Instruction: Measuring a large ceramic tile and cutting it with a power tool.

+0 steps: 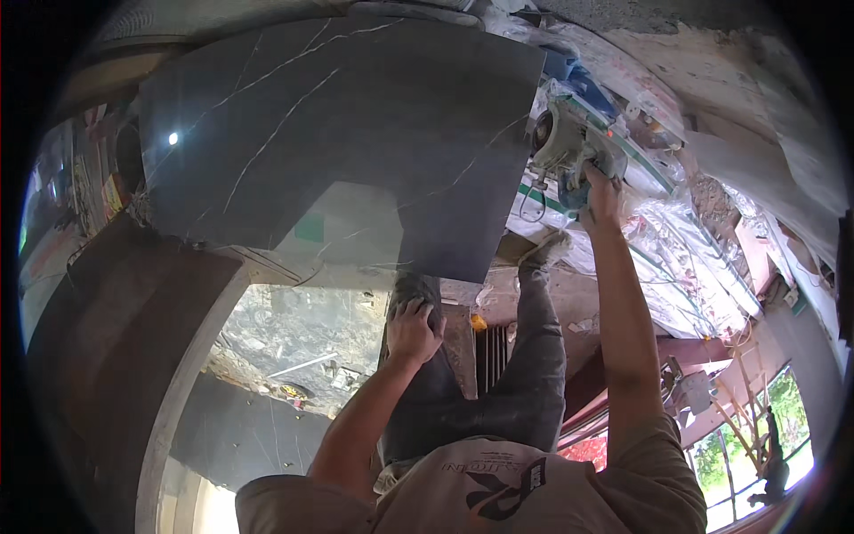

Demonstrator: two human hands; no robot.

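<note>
A large dark stone-look slab [347, 116] with thin white veins spans the upper left and middle. Just past its right edge is a dusty grey power tool [569, 147] with a round dark part on its left side. My right hand [602, 194] is closed on this tool, the arm stretched out; its fingertips are partly hidden. Below the slab's lower edge, my left hand [414, 329] lies over my left knee with its fingers spread on the dark trousers, holding nothing.
Plastic-wrapped stacks with green edging [658, 258] fill the right side. A looped cable [534, 203] hangs beside the tool. Debris litters the dusty floor [294, 325] at left. Another dark slab [249, 427] is at the lower left. A yellow object [479, 322] lies between my legs.
</note>
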